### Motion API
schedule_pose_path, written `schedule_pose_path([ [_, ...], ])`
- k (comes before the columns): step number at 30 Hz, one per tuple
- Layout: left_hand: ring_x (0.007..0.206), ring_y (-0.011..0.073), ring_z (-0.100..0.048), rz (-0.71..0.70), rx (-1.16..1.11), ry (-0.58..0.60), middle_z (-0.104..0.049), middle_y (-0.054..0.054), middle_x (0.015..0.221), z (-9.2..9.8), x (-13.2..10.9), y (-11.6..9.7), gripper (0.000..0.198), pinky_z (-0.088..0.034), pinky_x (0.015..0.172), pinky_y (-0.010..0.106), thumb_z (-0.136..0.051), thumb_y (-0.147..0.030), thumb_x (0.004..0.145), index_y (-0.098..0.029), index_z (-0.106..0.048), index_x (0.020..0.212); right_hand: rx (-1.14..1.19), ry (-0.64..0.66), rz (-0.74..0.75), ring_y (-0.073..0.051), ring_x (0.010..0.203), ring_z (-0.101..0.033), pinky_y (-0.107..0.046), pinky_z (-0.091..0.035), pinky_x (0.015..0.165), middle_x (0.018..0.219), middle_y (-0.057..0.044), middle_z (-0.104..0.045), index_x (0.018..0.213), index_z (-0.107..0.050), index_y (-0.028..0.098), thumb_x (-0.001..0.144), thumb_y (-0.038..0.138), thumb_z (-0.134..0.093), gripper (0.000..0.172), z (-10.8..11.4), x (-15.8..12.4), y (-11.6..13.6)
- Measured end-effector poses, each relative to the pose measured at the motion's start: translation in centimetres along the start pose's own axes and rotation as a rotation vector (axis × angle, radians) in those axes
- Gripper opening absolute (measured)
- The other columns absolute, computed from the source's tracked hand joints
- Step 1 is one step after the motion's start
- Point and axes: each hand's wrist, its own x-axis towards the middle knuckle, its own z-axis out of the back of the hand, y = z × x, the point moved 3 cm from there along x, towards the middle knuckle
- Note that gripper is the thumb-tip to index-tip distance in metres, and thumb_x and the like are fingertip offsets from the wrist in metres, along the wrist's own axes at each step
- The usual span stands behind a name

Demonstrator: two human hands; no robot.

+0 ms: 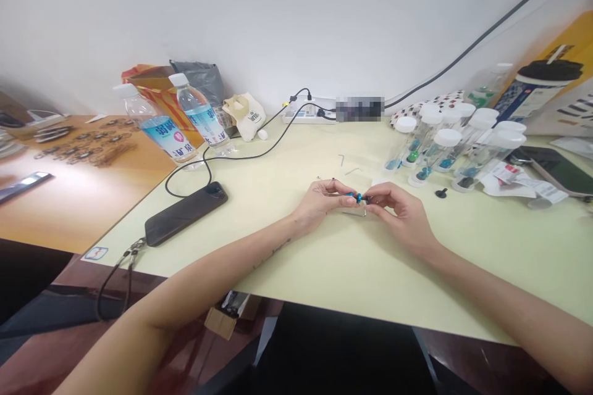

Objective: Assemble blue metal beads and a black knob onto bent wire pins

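Note:
Close together over the pale table, both my hands hold a small part between their fingertips. My left hand (324,200) pinches its blue metal piece (358,197). The dark end (367,200) of the part is between the thumb and fingers of my right hand (402,213). Fingers cover much of it, so its exact kind is unclear. Below the hands shows a thin L-shaped metal rod, partly hidden. Two small hex keys (341,159) lie beyond the hands. A small black knob-like piece (441,194) rests to the right.
Several clear tubes with white caps (448,137) holding blue and green parts stand at right. A phone (186,213) and two water bottles (201,114) are at left. A black cable (259,157) loops toward the power strip (306,115) by the wall.

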Motion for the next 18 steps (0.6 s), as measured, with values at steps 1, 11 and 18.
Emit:
schedule_pose_path([
  [1, 0.073, 0.0125, -0.067, 0.0, 0.001, 0.0, -0.07, 0.002, 0.077, -0.04, -0.05, -0.04, 0.024, -0.048, 0.082, 0.031, -0.083, -0.019, 0.057, -0.012, -0.069, 0.076, 0.0, -0.003, 0.01, -0.016, 0.078, -0.06, -0.033, -0.05, 0.073, 0.092, -0.003, -0.061, 0.096, -0.062, 0.023, 0.084, 0.026, -0.062, 0.012, 0.03, -0.03, 0.08],
  [11, 0.073, 0.0125, -0.067, 0.025, 0.005, -0.016, -0.071, 0.002, 0.076, -0.13, -0.23, -0.18, 0.023, -0.048, 0.081, 0.03, -0.082, -0.018, 0.057, -0.012, -0.069, 0.075, 0.074, 0.012, -0.102, -0.016, 0.07, -0.062, -0.032, -0.052, 0.064, 0.077, -0.002, -0.065, 0.092, -0.063, 0.02, 0.083, 0.038, -0.064, 0.021, -0.12, 0.1, -0.23],
  [18, 0.071, 0.0116, -0.067, 0.082, -0.012, -0.011, -0.071, 0.002, 0.076, -0.03, -0.08, 0.03, 0.021, -0.049, 0.078, 0.028, -0.082, -0.018, 0.059, -0.012, -0.069, 0.075, 0.086, -0.002, -0.111, -0.017, 0.075, -0.062, -0.032, -0.052, 0.07, 0.083, -0.003, -0.066, 0.091, -0.063, 0.022, 0.079, 0.035, -0.069, 0.018, -0.05, 0.0, -0.19],
])
